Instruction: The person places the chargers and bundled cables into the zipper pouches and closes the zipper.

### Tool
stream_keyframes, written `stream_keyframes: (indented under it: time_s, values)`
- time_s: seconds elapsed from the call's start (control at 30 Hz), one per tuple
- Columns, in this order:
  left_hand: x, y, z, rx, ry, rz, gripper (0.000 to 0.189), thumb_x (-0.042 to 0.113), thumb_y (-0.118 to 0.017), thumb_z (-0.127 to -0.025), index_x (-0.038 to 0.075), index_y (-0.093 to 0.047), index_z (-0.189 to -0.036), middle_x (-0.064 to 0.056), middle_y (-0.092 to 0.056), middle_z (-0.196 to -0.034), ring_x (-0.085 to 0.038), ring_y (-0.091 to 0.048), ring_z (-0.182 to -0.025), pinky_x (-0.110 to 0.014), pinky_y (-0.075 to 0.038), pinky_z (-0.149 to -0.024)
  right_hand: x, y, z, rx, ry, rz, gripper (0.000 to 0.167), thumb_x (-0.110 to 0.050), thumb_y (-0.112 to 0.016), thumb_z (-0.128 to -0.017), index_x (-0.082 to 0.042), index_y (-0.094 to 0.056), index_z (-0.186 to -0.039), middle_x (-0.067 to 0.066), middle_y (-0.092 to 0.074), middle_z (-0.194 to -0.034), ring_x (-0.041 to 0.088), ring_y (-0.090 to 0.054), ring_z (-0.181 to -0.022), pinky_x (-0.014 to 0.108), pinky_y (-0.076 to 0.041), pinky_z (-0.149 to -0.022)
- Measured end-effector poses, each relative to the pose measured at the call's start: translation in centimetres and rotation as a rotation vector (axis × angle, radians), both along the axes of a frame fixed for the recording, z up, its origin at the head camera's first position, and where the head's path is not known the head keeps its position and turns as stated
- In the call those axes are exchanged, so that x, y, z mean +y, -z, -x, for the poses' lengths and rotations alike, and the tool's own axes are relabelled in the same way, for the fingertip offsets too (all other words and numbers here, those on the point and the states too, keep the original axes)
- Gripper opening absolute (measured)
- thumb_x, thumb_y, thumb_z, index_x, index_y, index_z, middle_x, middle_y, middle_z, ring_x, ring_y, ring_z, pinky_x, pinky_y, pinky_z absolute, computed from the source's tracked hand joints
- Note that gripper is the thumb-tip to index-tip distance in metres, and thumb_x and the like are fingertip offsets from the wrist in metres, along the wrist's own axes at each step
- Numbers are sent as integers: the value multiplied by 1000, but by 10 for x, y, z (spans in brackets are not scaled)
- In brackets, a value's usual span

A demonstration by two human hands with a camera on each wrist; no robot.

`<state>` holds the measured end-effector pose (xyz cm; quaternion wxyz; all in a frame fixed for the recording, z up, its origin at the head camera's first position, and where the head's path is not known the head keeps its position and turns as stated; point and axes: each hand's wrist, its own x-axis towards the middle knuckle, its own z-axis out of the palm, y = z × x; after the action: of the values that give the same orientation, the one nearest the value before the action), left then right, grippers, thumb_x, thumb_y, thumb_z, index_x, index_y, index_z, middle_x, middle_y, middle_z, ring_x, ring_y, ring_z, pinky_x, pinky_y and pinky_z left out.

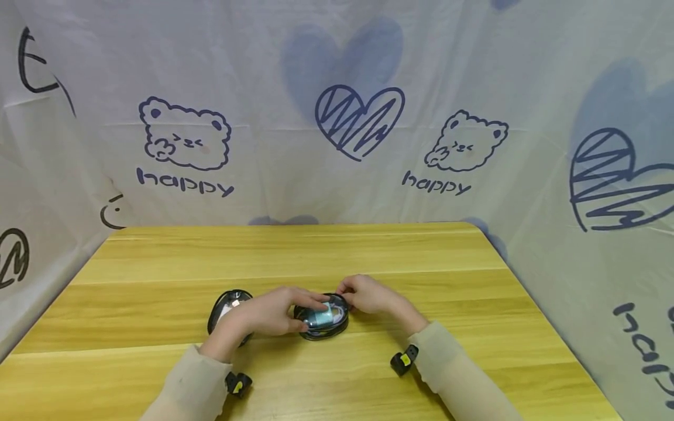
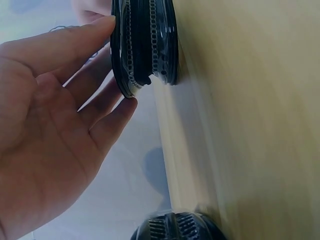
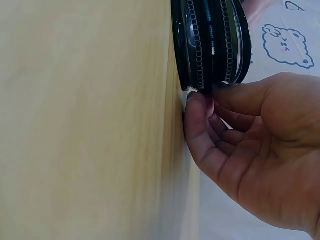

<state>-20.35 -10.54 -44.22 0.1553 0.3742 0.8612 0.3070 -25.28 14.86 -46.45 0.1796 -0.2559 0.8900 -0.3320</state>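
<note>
A small oval clear zippered pouch with black trim lies on the table, a light-blue item and what looks like a coiled cord visible inside. My left hand holds it from above, its fingers across the clear top and the thumb at the near left side. At the pouch's right end, my right hand pinches with thumb and index finger where the zipper runs; any pull tab is hidden. A second black-trimmed clear pouch with something white inside lies partly behind my left wrist.
The wooden table has its far edge against a white cloth printed with hearts and bears. Cloth also hangs along both sides. A black band with a yellow mark sits on my right wrist, another band on my left.
</note>
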Motion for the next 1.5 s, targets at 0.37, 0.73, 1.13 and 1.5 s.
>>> stream_keyframes:
  time_s: [0.37, 0.73, 1.13, 1.5]
  values:
    - [4, 0, -3, -20, -17, 6, 44, 8, -72, -98, 6, -65, -141, -6, -54, -155, -36, -45, -145, -56, -39, -117, 2, 0, 1, -5, -15, -4, 19, -1, -50, -107, -2, -69, -103, 1, -63, -83, 11, -58, -70, 22, -49, -59]
    - [9, 1, -3, -20, -38, 35, 43, 8, -71, -98, 7, -65, -140, -5, -56, -153, -35, -46, -144, -52, -40, -117, 19, -8, 4, -86, -126, -62, 19, -3, -53, -107, -6, -66, -94, 4, -65, -80, 14, -62, -71, 25, -55, -63]
    - [7, 2, -1, -40, -28, 19, 44, 9, -72, -98, 7, -65, -141, -3, -55, -154, -33, -46, -145, -52, -41, -117, 18, -8, 3, -103, -91, -43, 18, 0, -50, -106, -4, -67, -105, 5, -65, -87, 17, -64, -76, 29, -58, -67]
    - [7, 2, 0, 10, -46, -2, 45, 16, -80, -93, 11, -70, -136, -5, -60, -148, -33, -52, -139, -51, -45, -114, 14, -6, 3, 11, -7, -17, 14, 2, -60, -98, -6, -73, -96, 0, -66, -78, 11, -58, -68, 24, -49, -61]
